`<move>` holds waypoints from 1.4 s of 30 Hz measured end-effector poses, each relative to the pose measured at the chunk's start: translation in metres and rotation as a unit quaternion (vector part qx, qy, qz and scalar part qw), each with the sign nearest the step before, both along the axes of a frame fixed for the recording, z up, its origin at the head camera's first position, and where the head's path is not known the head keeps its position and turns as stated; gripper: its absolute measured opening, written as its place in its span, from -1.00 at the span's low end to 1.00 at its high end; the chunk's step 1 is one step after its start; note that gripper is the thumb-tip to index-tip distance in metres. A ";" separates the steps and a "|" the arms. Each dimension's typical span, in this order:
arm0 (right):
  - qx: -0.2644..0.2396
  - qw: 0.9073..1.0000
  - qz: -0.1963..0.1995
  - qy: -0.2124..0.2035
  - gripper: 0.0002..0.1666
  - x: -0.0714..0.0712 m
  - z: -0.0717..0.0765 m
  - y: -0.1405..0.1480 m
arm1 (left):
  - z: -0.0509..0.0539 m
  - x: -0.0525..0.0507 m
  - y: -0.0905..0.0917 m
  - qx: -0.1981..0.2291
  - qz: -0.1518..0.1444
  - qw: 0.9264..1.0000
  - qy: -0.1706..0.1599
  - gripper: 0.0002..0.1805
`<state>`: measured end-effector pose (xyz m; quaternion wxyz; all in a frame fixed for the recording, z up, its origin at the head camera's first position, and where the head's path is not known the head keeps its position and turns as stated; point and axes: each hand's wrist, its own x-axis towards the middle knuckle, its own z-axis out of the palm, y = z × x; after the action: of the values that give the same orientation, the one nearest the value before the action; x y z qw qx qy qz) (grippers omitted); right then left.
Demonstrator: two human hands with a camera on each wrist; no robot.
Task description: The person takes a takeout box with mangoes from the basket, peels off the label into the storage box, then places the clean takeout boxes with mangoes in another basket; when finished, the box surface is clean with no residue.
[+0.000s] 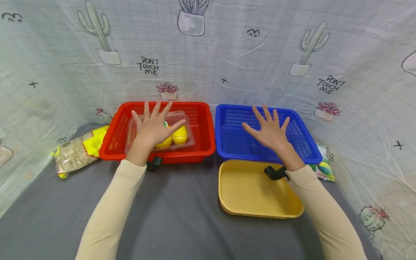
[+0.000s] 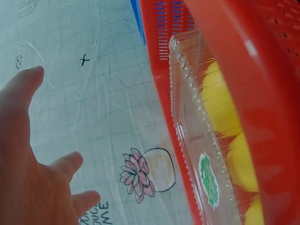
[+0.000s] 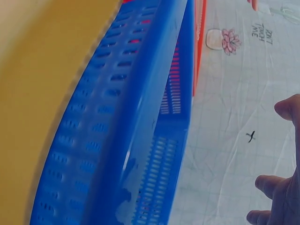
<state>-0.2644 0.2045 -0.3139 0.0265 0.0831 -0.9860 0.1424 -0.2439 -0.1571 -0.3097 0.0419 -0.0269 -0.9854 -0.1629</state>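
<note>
With fingers spread, my left hand (image 1: 152, 128) hovers over the red basket (image 1: 204, 133) and holds nothing. Inside that basket lies a clear plastic clamshell box (image 2: 187, 136) with several yellow fruits (image 1: 180, 135) in it; a green and white sticker (image 2: 208, 180) is on its lid. The hand covers part of the box in the head view. My right hand (image 1: 270, 130), fingers also spread and holding nothing, is above the blue basket (image 1: 229, 139). No contents show in the visible part of the blue basket.
In front of the blue basket stands a yellow tray (image 1: 253, 191), partly under the right forearm. A bag of pale food (image 1: 73, 153) leans by the red basket's left side. Another colourful packet (image 1: 325, 168) lies right of the blue basket. A printed curtain (image 1: 227, 54) hangs behind.
</note>
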 end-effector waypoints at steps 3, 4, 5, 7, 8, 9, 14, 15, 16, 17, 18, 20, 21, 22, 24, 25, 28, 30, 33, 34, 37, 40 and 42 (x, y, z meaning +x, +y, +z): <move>-0.002 1.000 0.005 0.002 0.07 0.002 0.000 -0.003 | -0.001 0.005 -0.001 -0.001 0.000 1.000 0.005 0.02; -0.002 1.000 0.006 0.004 0.07 0.002 0.000 -0.004 | -0.001 0.008 -0.001 -0.001 -0.001 1.000 0.007 0.01; -0.005 1.000 0.008 0.006 0.06 0.003 0.000 -0.006 | -0.002 0.010 -0.001 -0.001 -0.001 1.000 0.010 0.01; -0.010 1.000 0.012 0.012 0.06 0.004 0.001 -0.008 | -0.004 0.014 -0.001 0.000 -0.001 1.000 0.018 -0.01; -0.012 1.000 0.015 0.016 0.05 0.005 0.001 -0.010 | -0.005 0.016 -0.002 -0.001 -0.001 1.000 0.022 -0.02; -0.015 1.000 0.018 0.019 0.04 0.006 0.001 -0.012 | -0.006 0.018 -0.002 -0.001 -0.001 1.000 0.027 -0.02; -0.040 0.998 0.034 0.037 0.01 0.014 0.001 -0.024 | -0.013 0.030 -0.005 0.006 -0.001 0.999 0.050 -0.05; -0.045 0.997 0.037 0.040 0.00 0.016 0.001 -0.026 | -0.015 0.032 -0.006 0.008 -0.002 0.998 0.056 -0.05; -0.051 0.997 0.040 0.044 -0.01 0.017 0.001 -0.028 | -0.016 0.034 -0.006 0.010 -0.001 0.998 0.061 -0.05; -0.056 0.996 0.043 0.046 -0.01 0.018 0.001 -0.030 | -0.016 0.037 -0.006 0.012 -0.001 0.998 0.064 -0.05; -0.061 0.996 0.047 0.047 -0.02 0.019 0.002 -0.032 | -0.017 0.039 -0.006 0.012 0.000 0.998 0.068 -0.06; -0.069 0.995 0.055 0.052 -0.03 0.021 0.002 -0.036 | -0.018 0.042 -0.007 0.013 0.002 0.997 0.077 -0.06; -0.074 0.994 0.059 0.055 -0.03 0.022 0.002 -0.038 | -0.019 0.043 -0.007 0.013 0.004 0.997 0.080 -0.07; -0.079 0.993 0.063 0.056 -0.04 0.023 0.002 -0.039 | -0.019 0.044 -0.007 0.014 0.005 0.996 0.083 -0.07; -0.085 0.992 0.071 0.061 -0.04 0.025 0.002 -0.043 | -0.020 0.046 -0.008 0.015 0.006 0.996 0.089 -0.08; -0.089 0.991 0.075 0.063 -0.05 0.026 0.002 -0.045 | -0.021 0.047 -0.008 0.016 0.006 0.995 0.094 -0.08; -0.102 0.988 0.087 0.072 -0.07 0.028 0.003 -0.051 | -0.024 0.051 -0.010 0.023 0.004 0.994 0.109 -0.09; -0.113 0.986 0.098 0.076 -0.08 0.030 0.004 -0.056 | -0.026 0.055 -0.012 0.031 0.002 0.992 0.120 -0.11; -0.134 0.981 0.113 0.084 -0.11 0.033 0.006 -0.064 | -0.031 0.059 -0.015 0.044 0.001 0.989 0.140 -0.12; -0.140 0.979 0.118 0.088 -0.12 0.034 0.006 -0.067 | -0.032 0.060 -0.016 0.048 0.002 0.988 0.147 -0.13; -0.156 0.973 0.134 0.103 -0.14 0.034 0.005 -0.075 | -0.034 0.063 -0.020 0.056 0.001 0.984 0.170 -0.15; -0.167 0.969 0.147 0.110 -0.16 0.032 0.001 -0.084 | -0.037 0.065 -0.023 0.063 -0.002 0.977 0.202 -0.19; -0.175 0.967 0.150 0.108 -0.17 0.031 -0.001 -0.091 | -0.040 0.065 -0.026 0.066 -0.006 0.972 0.225 -0.23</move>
<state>-0.2332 0.1137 -0.3154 0.1253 0.2393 -0.9132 0.3051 -0.1786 -0.1833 -0.3498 0.2629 -0.0664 -0.9377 -0.2173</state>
